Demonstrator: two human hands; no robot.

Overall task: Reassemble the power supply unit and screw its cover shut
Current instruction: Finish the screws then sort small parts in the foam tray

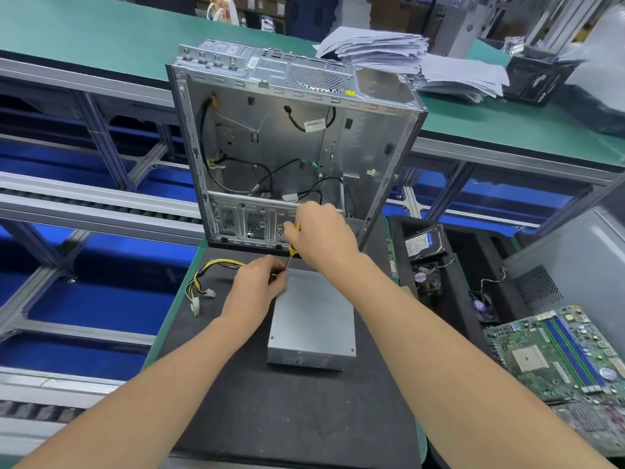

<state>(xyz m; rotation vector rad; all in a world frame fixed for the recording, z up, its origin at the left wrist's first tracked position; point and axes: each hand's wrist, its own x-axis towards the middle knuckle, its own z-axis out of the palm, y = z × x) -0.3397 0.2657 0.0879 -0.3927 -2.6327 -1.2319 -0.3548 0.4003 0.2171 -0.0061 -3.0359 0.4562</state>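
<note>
Mat: one black foam mat [270,418] covers the green-edged table [174,319] nearest me, and both forearms reach out over it.
Power supply: I count one grey metal power supply box [314,319], lying flat mid-mat, its top a plain closed panel.
Motherboard: one green circuit board with blue memory slots [558,350], off to the mat's right.
Left hand: my left hand [257,286] sits at the box's far left corner, fingertips pinched on the thin shaft of the yellow-handled screwdriver [293,250].
Cables: one yellow-and-black wire bundle [209,269] curls left from that corner. I count two white plugs on the mat.
Screwdriver: one only, tilted, tip down at the corner.
Right hand: my right hand [321,235] is wrapped round the handle.
Tray: one black tray [473,252] holds one hard drive [422,242] and two small fans [426,277].
Case: one open silver computer case [270,130] stands upright at the mat's far edge.
Papers: one loose pile of white sheets [389,49] lies behind it on the far table [101,35].
</note>
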